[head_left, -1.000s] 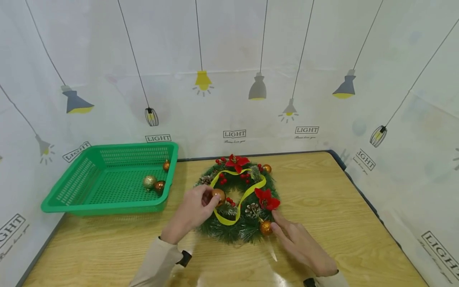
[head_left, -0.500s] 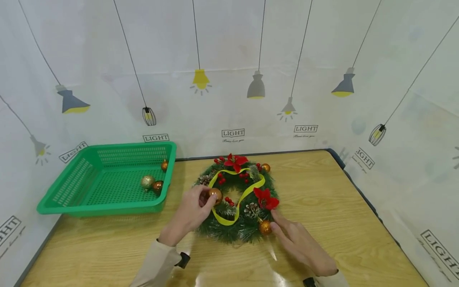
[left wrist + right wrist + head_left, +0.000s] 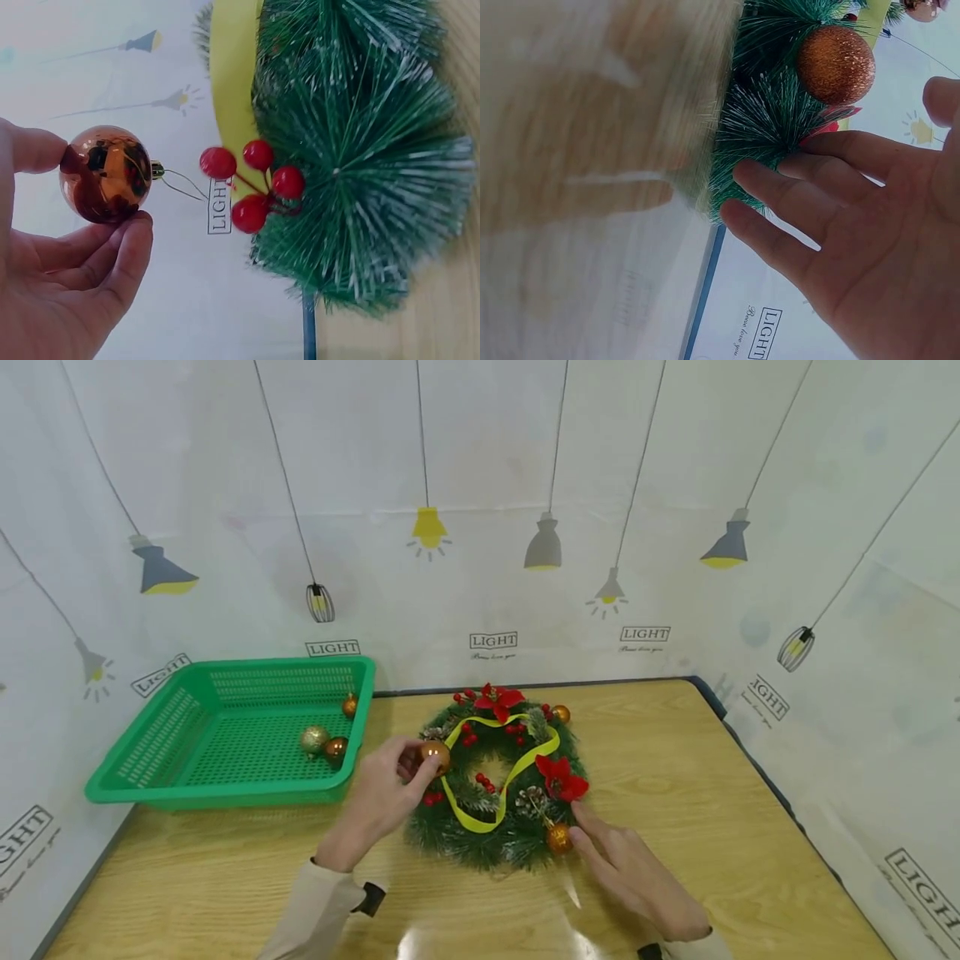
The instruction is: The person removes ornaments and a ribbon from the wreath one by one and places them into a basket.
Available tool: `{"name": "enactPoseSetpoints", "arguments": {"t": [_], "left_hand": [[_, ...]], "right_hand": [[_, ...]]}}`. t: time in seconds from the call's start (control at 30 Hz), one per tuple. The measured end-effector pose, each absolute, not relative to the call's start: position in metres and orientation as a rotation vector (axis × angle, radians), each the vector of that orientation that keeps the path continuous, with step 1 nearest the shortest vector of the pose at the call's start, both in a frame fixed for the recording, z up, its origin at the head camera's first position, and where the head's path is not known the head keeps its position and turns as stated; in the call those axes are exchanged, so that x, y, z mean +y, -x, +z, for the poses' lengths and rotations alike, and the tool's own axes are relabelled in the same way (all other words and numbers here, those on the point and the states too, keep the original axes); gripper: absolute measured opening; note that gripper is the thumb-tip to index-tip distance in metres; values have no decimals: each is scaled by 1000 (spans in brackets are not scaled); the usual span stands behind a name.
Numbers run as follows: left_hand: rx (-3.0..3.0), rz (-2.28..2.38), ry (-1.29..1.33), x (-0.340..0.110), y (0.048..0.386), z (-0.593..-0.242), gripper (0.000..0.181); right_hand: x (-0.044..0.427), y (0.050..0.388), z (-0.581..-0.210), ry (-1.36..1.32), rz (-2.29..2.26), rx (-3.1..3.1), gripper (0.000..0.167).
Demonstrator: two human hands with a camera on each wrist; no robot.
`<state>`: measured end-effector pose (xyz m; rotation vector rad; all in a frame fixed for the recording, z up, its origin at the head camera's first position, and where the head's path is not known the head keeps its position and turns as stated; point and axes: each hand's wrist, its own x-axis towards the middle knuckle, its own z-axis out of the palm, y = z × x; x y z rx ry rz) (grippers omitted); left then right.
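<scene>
My left hand [image 3: 381,792] pinches a shiny copper Christmas bauble [image 3: 434,757] above the left side of the green wreath [image 3: 480,852]. In the left wrist view the bauble's thread loop [image 3: 184,182] points towards red berries [image 3: 255,187] on the wreath, apart from them. My right hand [image 3: 630,870], fingers fairly straight, rests at the wreath's front right edge. Close to its fingertips are a glittery orange bauble [image 3: 558,838] and a red poinsettia [image 3: 562,779]. A yellow ribbon [image 3: 517,768] winds over the wreath, along with pinecones [image 3: 531,802] and another poinsettia [image 3: 498,702].
A green plastic basket [image 3: 225,795] stands to the left with a pale gold bauble [image 3: 314,740], a brown bauble [image 3: 335,751] and an orange bauble [image 3: 349,705] inside. The wooden table [image 3: 720,793] backs onto a white sheet [image 3: 450,435] printed with lamps.
My left hand has drawn the copper bauble left and slightly up, uncovering red berries on the wreath's left side. The right hand keeps its place by the wreath; the head view shifts slightly.
</scene>
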<state>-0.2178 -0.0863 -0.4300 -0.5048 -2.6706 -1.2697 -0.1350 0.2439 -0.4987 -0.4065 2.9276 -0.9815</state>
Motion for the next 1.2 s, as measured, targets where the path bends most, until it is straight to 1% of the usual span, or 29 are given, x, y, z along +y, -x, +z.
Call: {"name": "enactPoseSetpoints", "arguments": {"t": [0.2, 0.6, 0.8, 1.03, 1.2], "left_hand": [[-2540, -1256, 539, -101, 222, -426, 30], [-2426, -1160, 450, -141, 227, -419, 33], [-2364, -1107, 440, -165, 232, -414, 30], [-2417, -1088, 304, -193, 237, -408, 33], [-2455, -1069, 265, -205, 235, -410, 35]], "right_hand": [[242, 135, -499, 410, -980, 2933, 58], [242, 135, -499, 363, -980, 2915, 60], [240, 135, -500, 391, -974, 2925, 60], [239, 136, -499, 391, -982, 2910, 59], [239, 136, -498, 389, -994, 2914, 59]]}}
